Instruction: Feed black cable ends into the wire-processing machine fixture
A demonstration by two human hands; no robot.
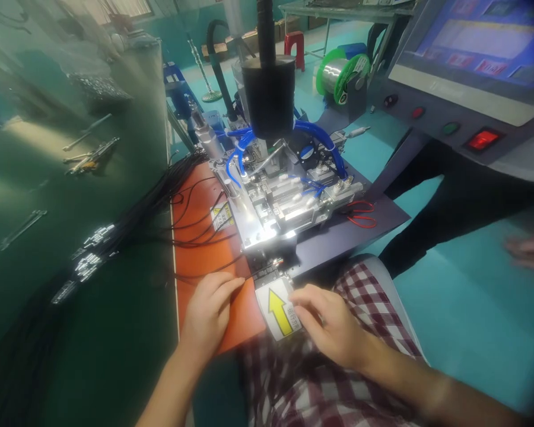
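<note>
My left hand (pixel 210 308) rests over the orange sheet, fingers closed at a thin black cable (pixel 256 273) that runs to the front of a metal machine (pixel 289 201). Just right of a white plate with a yellow arrow (pixel 279 311), my right hand (pixel 331 323) is curled, thumb and fingertips close together by the plate's edge. Whatever those fingers hold, if anything, is too small or hidden to make out. A small metal fixture (pixel 267 271) sits between both hands, at the top of the arrow plate.
A bundle of black cables (pixel 146 207) with shiny ends lies across the green table (pixel 129 332) and orange sheet (pixel 193 237). Red-handled scissors (pixel 361 214) lie right of the machine. A control panel (pixel 463 112), solder wire spool (pixel 342 77) and another person's hand (pixel 531 249) are at right.
</note>
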